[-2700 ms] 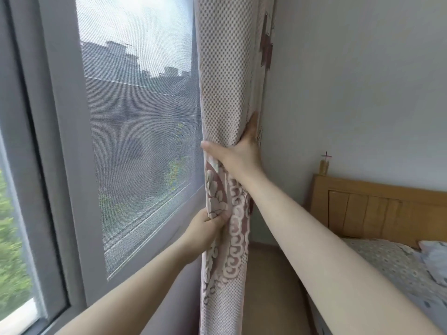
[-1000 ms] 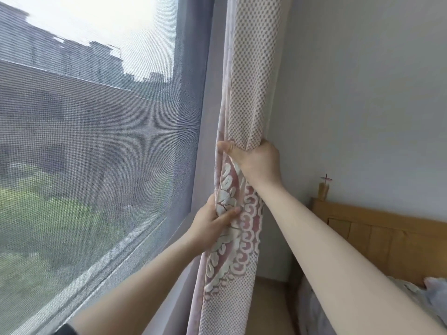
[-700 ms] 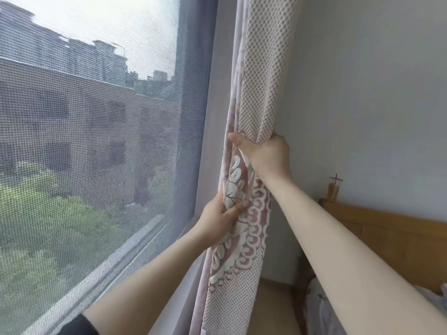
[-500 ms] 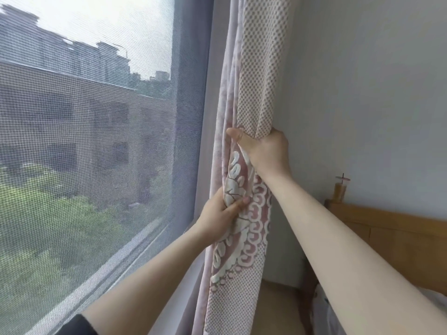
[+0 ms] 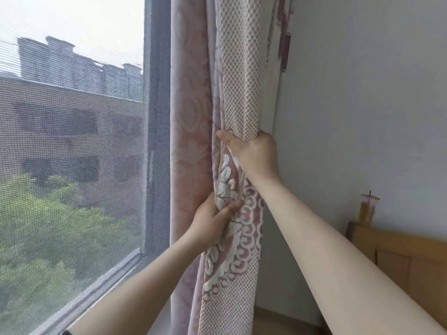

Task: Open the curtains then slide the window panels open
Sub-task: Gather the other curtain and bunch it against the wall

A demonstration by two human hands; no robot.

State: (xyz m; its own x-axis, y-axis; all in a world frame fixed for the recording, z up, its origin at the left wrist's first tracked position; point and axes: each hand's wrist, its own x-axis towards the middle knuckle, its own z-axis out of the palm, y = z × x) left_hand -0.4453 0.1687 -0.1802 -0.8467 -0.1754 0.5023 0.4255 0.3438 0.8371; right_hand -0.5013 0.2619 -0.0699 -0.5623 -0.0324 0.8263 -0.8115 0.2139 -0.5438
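Both hands: fists closed on the bunched pink-and-cream patterned fabric curtain [image 5: 242, 93].
Right hand [image 5: 254, 155]: gripped higher.
Left hand [image 5: 212, 218]: gripped lower; grey mesh window screen [image 5: 72, 153] lay leftward.

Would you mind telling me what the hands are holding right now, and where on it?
Both hold the bunched curtain: the right hand grips around its gathered folds higher up, and the left hand clasps the patterned part just below.

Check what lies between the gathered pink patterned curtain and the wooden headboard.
Only bare pale wall, crossed in the head view by the right forearm; curtain, headboard.
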